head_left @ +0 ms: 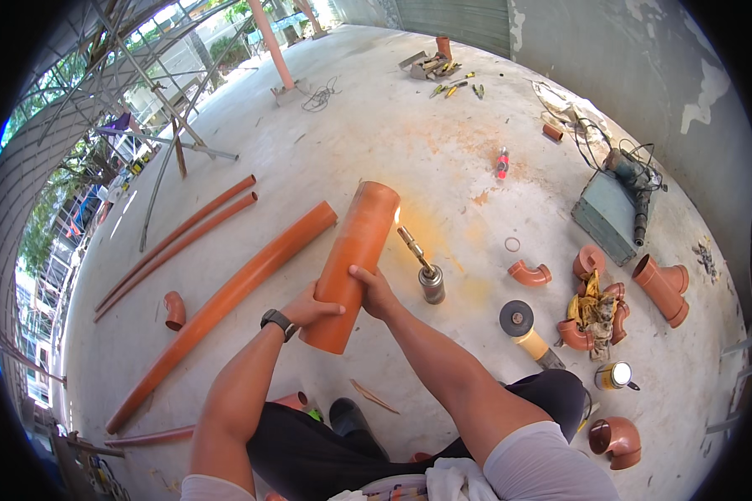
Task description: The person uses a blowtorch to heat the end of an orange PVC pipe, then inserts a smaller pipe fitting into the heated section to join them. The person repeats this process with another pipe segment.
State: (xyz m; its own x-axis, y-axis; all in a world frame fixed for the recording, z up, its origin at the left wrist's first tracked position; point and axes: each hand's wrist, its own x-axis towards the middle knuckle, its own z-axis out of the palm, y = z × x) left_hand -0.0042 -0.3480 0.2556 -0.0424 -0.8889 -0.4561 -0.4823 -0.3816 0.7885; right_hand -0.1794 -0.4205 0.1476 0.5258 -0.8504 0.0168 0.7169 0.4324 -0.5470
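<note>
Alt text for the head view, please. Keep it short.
A person's left hand and right hand hold a short, thick orange pipe, its far end beside the flame of a blowtorch standing on a concrete floor. Longer pipes lie to the left; an angle grinder, pipe fittings and a can are to the right.

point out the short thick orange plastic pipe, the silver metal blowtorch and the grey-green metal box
Short thick orange plastic pipe (pixel 358 240): head view, on its side wall
Silver metal blowtorch (pixel 431 280): head view, on its canister
Grey-green metal box (pixel 606 219): head view, on its broad face
</note>
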